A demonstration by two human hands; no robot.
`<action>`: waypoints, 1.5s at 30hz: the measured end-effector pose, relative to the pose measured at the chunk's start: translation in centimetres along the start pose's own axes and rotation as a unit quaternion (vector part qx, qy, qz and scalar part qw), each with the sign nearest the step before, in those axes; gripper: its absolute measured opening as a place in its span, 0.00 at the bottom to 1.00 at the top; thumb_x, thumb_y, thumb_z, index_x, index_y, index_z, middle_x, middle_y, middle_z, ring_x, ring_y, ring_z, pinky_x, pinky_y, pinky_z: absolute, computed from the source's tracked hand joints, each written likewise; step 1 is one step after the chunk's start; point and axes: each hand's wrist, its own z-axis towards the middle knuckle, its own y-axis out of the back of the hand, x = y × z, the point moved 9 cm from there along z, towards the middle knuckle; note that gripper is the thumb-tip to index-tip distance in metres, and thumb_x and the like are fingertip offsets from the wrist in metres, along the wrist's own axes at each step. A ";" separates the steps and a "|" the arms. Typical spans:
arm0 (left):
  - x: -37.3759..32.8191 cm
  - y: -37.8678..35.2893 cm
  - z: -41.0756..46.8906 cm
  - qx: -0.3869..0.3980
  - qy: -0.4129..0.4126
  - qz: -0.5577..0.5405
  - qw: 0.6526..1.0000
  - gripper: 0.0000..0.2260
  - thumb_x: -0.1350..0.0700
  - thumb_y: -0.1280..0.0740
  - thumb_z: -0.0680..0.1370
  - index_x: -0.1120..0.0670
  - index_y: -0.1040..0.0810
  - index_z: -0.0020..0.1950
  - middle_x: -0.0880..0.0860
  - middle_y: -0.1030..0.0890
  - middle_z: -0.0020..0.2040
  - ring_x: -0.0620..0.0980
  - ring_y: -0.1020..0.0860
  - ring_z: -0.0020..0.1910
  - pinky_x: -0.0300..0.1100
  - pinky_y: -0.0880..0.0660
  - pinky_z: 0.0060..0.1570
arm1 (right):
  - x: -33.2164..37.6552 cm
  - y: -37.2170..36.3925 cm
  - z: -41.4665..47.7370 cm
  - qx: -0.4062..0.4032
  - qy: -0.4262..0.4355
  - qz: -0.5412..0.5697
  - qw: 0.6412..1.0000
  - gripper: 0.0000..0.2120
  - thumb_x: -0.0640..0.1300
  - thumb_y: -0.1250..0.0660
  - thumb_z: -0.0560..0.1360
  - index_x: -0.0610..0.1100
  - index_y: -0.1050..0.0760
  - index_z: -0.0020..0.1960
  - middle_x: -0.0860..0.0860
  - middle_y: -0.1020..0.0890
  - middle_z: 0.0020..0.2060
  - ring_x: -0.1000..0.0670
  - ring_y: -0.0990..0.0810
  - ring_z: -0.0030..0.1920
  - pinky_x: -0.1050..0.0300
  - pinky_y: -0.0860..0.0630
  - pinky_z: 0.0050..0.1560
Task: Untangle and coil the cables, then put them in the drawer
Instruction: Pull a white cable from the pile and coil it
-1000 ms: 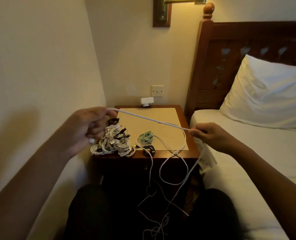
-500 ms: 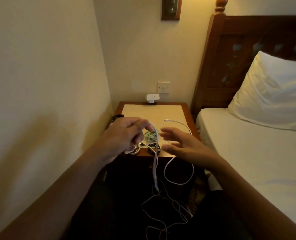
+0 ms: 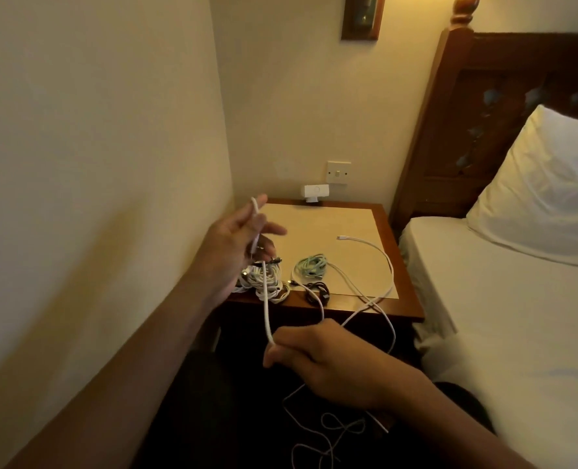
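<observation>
A long white cable [image 3: 266,309] runs from my left hand [image 3: 236,245] down to my right hand [image 3: 318,357]. My left hand holds the cable's upper end between its fingers, raised over the nightstand's left side. My right hand pinches the cable lower down, in front of the nightstand [image 3: 365,302]. The rest of the cable loops loosely over my lap. On the nightstand lie a pile of white coiled cables [image 3: 267,282], a pale green coil [image 3: 311,265], a small black coil [image 3: 319,292] and another loose white cable [image 3: 375,252]. No drawer is visible.
A white adapter [image 3: 316,192] stands at the back edge of the nightstand below a wall switch [image 3: 338,171]. The wall runs along the left. A bed [image 3: 504,299] with a white pillow [image 3: 548,184] and dark wooden headboard fills the right.
My right hand has dropped below the nightstand's front edge and taken hold of the white cable. My left hand has lifted the cable's end higher.
</observation>
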 end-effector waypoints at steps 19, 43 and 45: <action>-4.1 -3.2 -1.9 0.072 -0.040 -0.164 0.983 0.15 0.56 0.42 0.85 0.62 0.24 0.65 0.52 0.18 0.38 0.46 0.23 0.32 0.36 0.24 0.35 | -2.6 0.6 0.4 -0.115 -0.046 0.038 0.992 0.10 0.50 0.44 0.87 0.54 0.24 0.58 0.60 0.21 0.37 0.53 0.24 0.34 0.52 0.25 0.36; -3.8 2.5 -4.4 0.070 0.036 -0.209 0.975 0.17 0.56 0.43 0.84 0.59 0.18 0.43 0.46 0.39 0.24 0.40 0.42 0.21 0.33 0.41 0.22 | -19.3 7.1 -4.2 -0.267 -0.168 0.068 0.947 0.31 0.70 0.48 0.80 0.48 0.23 0.36 0.49 0.22 0.30 0.52 0.24 0.33 0.49 0.27 0.43; -4.3 4.0 -4.3 0.048 0.028 -0.233 0.971 0.19 0.56 0.45 0.85 0.58 0.19 0.42 0.45 0.39 0.24 0.42 0.46 0.22 0.33 0.41 0.22 | -22.3 7.9 -7.5 -0.317 -0.231 0.057 0.918 0.36 0.68 0.47 0.82 0.42 0.24 0.32 0.46 0.21 0.28 0.47 0.22 0.33 0.52 0.30 0.40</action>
